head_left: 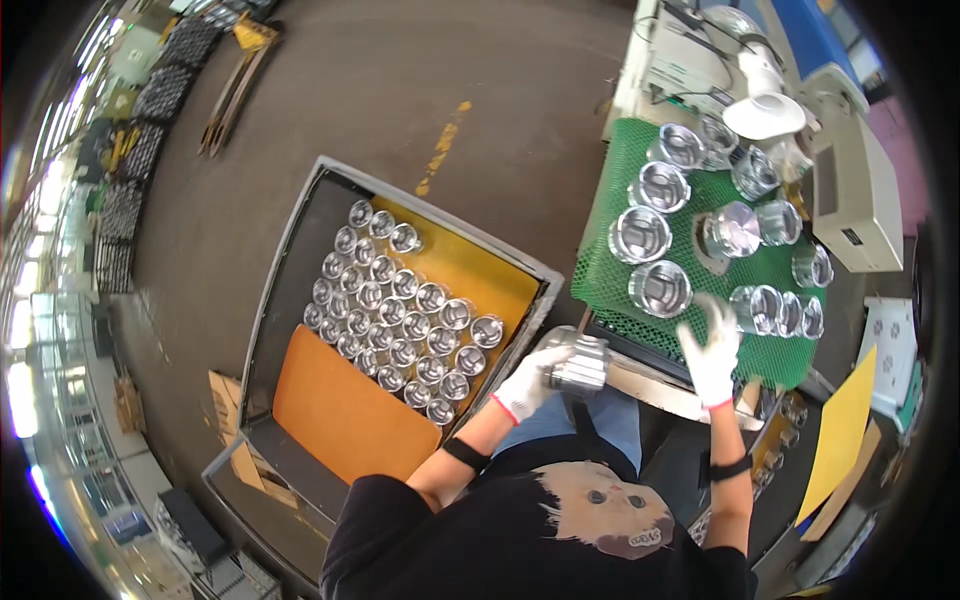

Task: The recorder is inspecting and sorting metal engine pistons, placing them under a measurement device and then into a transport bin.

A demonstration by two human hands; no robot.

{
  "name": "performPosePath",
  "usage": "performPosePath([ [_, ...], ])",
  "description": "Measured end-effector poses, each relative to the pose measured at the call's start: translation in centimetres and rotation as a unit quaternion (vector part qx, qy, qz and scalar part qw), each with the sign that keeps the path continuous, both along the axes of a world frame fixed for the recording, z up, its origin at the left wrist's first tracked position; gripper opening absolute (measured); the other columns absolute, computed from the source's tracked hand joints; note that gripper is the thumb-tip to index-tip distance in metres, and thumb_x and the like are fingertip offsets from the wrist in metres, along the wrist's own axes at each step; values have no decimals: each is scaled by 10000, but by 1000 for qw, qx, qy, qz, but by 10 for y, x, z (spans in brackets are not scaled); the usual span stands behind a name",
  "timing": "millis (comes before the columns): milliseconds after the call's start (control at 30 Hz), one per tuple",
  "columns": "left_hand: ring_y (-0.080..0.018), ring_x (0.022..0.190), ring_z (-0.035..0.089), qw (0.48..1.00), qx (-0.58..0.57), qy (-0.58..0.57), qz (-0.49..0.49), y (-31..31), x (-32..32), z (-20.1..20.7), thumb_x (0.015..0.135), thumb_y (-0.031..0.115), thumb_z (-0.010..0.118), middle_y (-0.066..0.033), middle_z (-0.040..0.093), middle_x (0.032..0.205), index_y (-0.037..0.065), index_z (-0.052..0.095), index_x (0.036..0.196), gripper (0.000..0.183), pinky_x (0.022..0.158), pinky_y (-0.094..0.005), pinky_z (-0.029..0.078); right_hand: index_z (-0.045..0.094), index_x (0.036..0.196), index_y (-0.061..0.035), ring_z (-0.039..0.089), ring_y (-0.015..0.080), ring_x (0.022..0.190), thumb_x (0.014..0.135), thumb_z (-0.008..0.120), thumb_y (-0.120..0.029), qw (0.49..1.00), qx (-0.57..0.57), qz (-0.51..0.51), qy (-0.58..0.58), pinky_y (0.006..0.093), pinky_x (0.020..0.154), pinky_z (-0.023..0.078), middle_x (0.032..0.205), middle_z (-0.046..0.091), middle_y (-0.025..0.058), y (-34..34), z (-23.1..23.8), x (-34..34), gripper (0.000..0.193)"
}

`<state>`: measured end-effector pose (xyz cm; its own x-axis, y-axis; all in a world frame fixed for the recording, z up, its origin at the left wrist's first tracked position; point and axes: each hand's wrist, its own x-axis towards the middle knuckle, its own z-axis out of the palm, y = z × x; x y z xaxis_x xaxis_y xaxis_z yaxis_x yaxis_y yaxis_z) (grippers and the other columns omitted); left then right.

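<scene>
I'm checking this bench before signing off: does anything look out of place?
One metal piston on the green mat shows its flat end, while those to its left show hollow ends. It may be deliberate; nothing looks spilled.

The torso [450, 550] is filling the lower centre of the frame. From its left side the left forearm [486, 428] is slanting up and rightward, and the white-gloved left hand [528, 388] is gripping with bent fingers [552, 355] just below and right of the middle. At lower right the right forearm [728, 435] is standing nearly upright, the gloved right hand [712, 352] pointing upward, fingers splayed
</scene>
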<state>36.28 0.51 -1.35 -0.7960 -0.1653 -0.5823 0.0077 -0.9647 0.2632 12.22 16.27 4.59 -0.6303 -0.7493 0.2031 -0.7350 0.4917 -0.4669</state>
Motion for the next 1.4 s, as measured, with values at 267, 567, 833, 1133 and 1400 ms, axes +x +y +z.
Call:
performPosePath([
  [267, -279, 1214, 560, 978, 176, 30, -105, 25, -5, -6, 896, 342, 615, -115, 601, 1294, 92, 517, 1340, 520, 1076, -499, 385, 456, 1395, -23, 543, 218, 1202, 884, 644, -237, 833, 104, 41, -541, 326, 1018, 423, 1259, 599, 135, 22, -13, 85, 586],
  [567, -292, 1115, 619, 980, 187, -28, -64, 33, -52, -54, 957, 427, 516, -146, 644, 1197, 54, 582, 1211, 456, 1001, -494, 473, 523, 1292, -16, 644, 395, 939, 898, 559, -354, 931, 278, 8, -235, 441, 852, 497, 954, 669, 261, 12, -7, 77, 521],
  [833, -307, 1099, 629, 980, 181, -28, -82, 18, -96, -77, 966, 421, 490, -152, 645, 1205, 25, 565, 1246, 491, 1014, -496, 462, 412, 1435, -160, 580, 343, 990, 711, 697, -156, 967, 169, 169, 87, 463, 942, 435, 1078, 575, 177, -57, -13, 28, 778],
  [1133, -315, 1146, 562, 996, 70, -51, -38, 0, -83, -83, 937, 494, 528, -151, 598, 1268, 66, 559, 1264, 539, 1026, -483, 421, 344, 1485, -224, 633, 399, 793, 695, 650, -20, 971, 222, 83, -35, 493, 724, 527, 959, 595, 241, -84, -29, 24, 871],
  [1400, -348, 1230, 520, 993, 28, -93, 71, -16, 9, -49, 960, 435, 527, -232, 482, 1379, -45, 390, 1407, 669, 1026, -472, 443, 343, 1470, -171, 628, 420, 867, 735, 654, -104, 975, 210, -24, -76, 480, 795, 508, 983, 588, 291, -109, -50, 0, 801],
])
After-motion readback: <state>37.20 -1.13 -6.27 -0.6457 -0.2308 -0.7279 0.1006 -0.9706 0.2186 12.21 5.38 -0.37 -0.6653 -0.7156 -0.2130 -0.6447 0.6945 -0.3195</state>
